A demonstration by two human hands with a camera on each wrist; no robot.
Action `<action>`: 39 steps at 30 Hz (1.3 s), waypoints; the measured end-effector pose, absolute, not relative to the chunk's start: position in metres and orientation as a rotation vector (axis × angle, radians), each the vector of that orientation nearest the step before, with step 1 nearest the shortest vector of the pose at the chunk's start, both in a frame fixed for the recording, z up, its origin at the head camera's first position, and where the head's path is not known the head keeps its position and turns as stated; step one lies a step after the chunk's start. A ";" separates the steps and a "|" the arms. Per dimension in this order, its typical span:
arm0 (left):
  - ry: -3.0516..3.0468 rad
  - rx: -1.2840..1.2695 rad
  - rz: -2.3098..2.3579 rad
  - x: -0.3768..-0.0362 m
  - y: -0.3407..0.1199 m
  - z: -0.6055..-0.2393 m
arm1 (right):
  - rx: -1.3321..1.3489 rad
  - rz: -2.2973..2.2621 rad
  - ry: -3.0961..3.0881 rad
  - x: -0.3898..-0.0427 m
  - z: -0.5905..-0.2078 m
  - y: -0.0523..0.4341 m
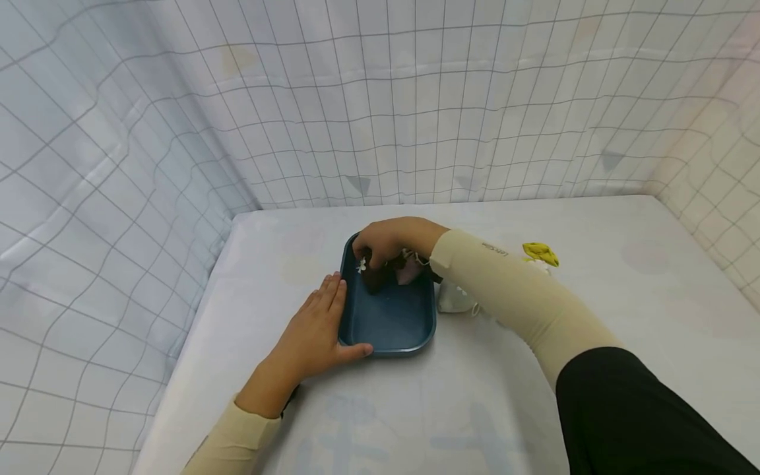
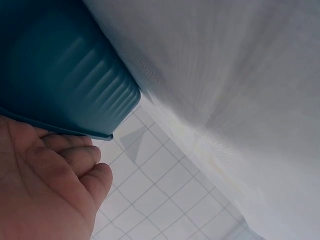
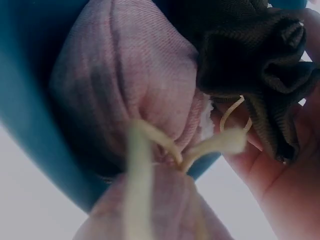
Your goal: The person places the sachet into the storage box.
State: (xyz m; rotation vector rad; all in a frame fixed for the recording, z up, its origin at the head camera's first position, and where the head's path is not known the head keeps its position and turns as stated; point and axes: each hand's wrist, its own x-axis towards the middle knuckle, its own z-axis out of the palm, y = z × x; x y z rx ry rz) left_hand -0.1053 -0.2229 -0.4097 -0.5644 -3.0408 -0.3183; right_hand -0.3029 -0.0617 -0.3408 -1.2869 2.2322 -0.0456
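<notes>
My right hand (image 1: 388,241) reaches into the far end of the shallow dark-blue plastic tray (image 1: 388,323), its fingers curled round a dark brown drawstring cloth pouch (image 1: 377,274). In the right wrist view I see that brown pouch (image 3: 250,55) gathered against my palm (image 3: 280,190), with a pale cord looping out of its puckered neck. Just beside it, touching it, lies a dusty-pink drawstring cloth pouch (image 3: 125,85), also inside the tray (image 3: 35,115), with its cream cord (image 3: 145,150) blurred close to the lens. From the head view the pink pouch (image 1: 410,269) sits at the tray's far right corner, half hidden behind my wrist.

My left hand (image 1: 311,336) lies flat on the bench (image 1: 475,396) with straight fingers along the tray's left wall and the thumb against the near left corner, holding nothing. The left wrist view shows the fingers (image 2: 75,155) under the ribbed corner of the tray (image 2: 65,80).

Outward to the right of the tray, on the bench, rests a light grey cloth pouch (image 1: 454,298), partly covered by my beige sleeve (image 1: 510,290). Beyond the sleeve sits a yellow knotted piece of cloth (image 1: 539,252). A white grid-patterned curtain (image 1: 380,99) surrounds the bench.
</notes>
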 end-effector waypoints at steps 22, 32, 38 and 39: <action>-3.032 -0.558 -0.331 -0.106 -0.224 -0.412 | -1.371 -0.217 2.264 -0.300 -0.338 -0.051; -3.024 -0.576 -0.334 -0.106 -0.222 -0.412 | -1.227 -0.213 2.248 -0.292 -0.346 -0.056; -3.030 -0.575 -0.328 -0.106 -0.222 -0.412 | -1.164 -0.210 2.236 -0.289 -0.347 -0.055; -3.033 -0.575 -0.329 -0.106 -0.221 -0.411 | -1.169 -0.196 2.237 -0.289 -0.347 -0.055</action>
